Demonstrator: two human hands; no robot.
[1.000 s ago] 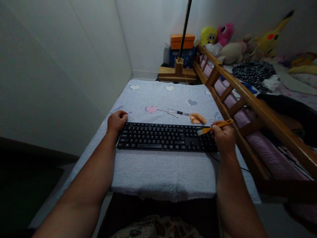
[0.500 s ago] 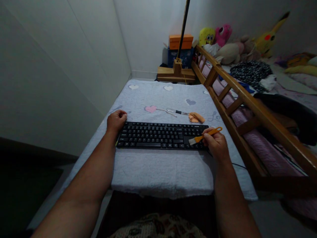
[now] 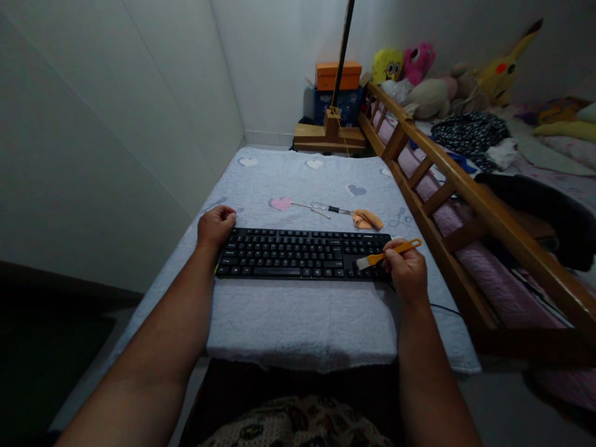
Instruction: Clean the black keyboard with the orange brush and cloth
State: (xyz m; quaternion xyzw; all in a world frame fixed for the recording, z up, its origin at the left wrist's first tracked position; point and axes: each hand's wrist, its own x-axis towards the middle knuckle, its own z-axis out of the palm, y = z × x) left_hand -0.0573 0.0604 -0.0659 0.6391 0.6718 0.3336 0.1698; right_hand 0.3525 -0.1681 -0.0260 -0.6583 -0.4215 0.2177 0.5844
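A black keyboard [image 3: 284,253] lies flat across the cloth-covered table in front of me. At its far left corner, my left hand [image 3: 215,226] is closed with curled fingers against the keyboard's edge; the fingertips are partly hidden. My right hand [image 3: 406,270] pinches a small brush [image 3: 395,249] with an orange handle and pale bristles. The bristles are over the gap between the main keys and the number pad, near the arrow keys. Behind the keyboard lie an orange cloth [image 3: 367,219] and a thin wire-like tool [image 3: 333,209] with a black band.
Along the right runs a wooden bed rail [image 3: 435,158], with plush toys and clothes beyond it. A wooden stand [image 3: 330,133] with a dark pole and stacked boxes [image 3: 338,76] are past the table's far end. A pale panel rises on the left; a black cable [image 3: 444,307] trails right.
The brush has shifted slightly right and away from me over the keys, its handle turned a little. My left hand stays at the keyboard's corner. The whole view has shifted slightly.
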